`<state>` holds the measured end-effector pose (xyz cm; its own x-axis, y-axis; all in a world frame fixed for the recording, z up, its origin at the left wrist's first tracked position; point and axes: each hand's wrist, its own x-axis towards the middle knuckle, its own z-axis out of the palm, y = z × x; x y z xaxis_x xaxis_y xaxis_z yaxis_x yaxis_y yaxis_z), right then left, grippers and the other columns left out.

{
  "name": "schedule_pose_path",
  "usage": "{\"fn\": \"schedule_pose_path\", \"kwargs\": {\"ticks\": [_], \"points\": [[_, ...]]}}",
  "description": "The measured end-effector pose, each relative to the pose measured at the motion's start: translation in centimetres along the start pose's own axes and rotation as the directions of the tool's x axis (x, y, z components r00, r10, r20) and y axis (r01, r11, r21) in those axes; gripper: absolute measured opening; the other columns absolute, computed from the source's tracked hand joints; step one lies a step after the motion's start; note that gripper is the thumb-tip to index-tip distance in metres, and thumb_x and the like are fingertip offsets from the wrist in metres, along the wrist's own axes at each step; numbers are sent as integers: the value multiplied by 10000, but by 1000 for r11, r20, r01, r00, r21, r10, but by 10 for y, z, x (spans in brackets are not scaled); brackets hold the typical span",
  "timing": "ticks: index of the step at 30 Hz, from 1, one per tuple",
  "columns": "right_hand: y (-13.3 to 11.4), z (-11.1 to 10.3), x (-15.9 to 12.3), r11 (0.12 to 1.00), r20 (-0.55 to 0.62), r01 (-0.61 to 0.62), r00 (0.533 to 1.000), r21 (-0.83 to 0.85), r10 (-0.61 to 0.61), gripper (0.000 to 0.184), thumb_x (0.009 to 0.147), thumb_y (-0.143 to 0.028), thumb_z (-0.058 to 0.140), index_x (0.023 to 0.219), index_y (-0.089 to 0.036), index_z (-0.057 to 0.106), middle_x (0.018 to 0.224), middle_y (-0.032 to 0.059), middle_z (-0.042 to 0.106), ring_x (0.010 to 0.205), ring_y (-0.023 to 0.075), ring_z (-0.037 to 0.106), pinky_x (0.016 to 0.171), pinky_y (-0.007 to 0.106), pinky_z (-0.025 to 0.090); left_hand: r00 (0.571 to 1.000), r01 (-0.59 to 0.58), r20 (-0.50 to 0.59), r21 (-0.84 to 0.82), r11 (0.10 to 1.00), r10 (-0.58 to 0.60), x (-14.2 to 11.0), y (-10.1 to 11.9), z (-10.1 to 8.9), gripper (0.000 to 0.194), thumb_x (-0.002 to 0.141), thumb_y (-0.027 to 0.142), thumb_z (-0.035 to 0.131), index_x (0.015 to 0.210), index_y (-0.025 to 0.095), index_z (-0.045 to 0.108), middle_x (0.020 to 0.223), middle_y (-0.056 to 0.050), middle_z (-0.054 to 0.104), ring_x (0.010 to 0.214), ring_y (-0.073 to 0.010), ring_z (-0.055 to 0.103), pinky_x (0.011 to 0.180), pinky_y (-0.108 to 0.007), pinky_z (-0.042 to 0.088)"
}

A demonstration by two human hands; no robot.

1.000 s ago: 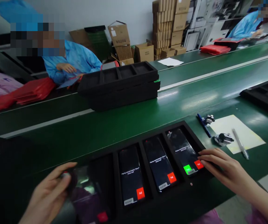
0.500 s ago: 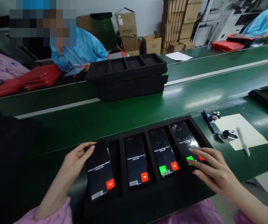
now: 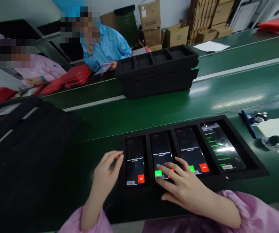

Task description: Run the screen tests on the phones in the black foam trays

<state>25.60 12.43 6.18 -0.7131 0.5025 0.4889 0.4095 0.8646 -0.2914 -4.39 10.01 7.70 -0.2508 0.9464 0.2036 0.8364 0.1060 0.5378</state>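
A black foam tray [image 3: 255, 161] lies in front of me on the green bench with several phones in its slots. My right hand [image 3: 180, 186] rests fingers spread over the lower part of the second phone [image 3: 161, 150], a fingertip at its green button. My left hand [image 3: 106, 173] sits at the tray's left edge, fingers loosely curled beside the leftmost phone [image 3: 134, 160], holding nothing. The third phone [image 3: 191, 152] shows green and red buttons. The rightmost phone [image 3: 220, 145] shows a list of green lines.
A stack of empty black foam trays [image 3: 157, 69] stands on the green conveyor [image 3: 226, 94]. More black trays [image 3: 20, 145] lie at my left. A blue pen [image 3: 247, 123] and metal clips [image 3: 275, 140] lie at right. Two people work with red bags [image 3: 76, 74] across the belt.
My right hand moved left from the rightmost phone to the second one. The rightmost screen changed to a green list. My left hand let go of the leftmost phone, now seated in its slot.
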Motion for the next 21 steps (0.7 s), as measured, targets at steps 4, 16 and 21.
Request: {"fn": "schedule_pose_path", "kwargs": {"ticks": [4, 16, 21], "points": [[-3, 13, 3, 998, -56, -25, 998, 59, 28, 269, 1063, -437, 517, 1086, -240, 699, 1257, 27, 695, 1145, 200, 588, 1114, 430, 319, 996, -92, 15, 61, 994, 91, -63, -7, -1, 345, 985, 506, 521, 1050, 264, 758, 1040, -41, 751, 945, -172, 738, 826, -243, 613], [23, -37, -19, 999, -180, -36, 983, -20, 32, 153, 1045, -215, 532, 1026, -200, 683, 1058, 65, 729, 1018, 199, 644, 953, 379, 460, 962, -224, -81, 312, 923, 261, -113, -3, 21, 294, 1031, 392, 495, 1252, 274, 649, 1205, -48, 720, 1070, -184, 717, 866, -311, 639], [67, -74, -53, 965, -213, -123, 974, -232, 73, 106, 1028, -180, 532, 1006, -205, 633, 993, 94, 690, 899, 221, 649, 786, 380, 492, 954, -258, -46, 378, 889, 296, -119, -5, 19, 330, 1039, 384, 459, 1313, 279, 610, 1225, -48, 707, 1095, -192, 693, 870, -321, 613]]}}
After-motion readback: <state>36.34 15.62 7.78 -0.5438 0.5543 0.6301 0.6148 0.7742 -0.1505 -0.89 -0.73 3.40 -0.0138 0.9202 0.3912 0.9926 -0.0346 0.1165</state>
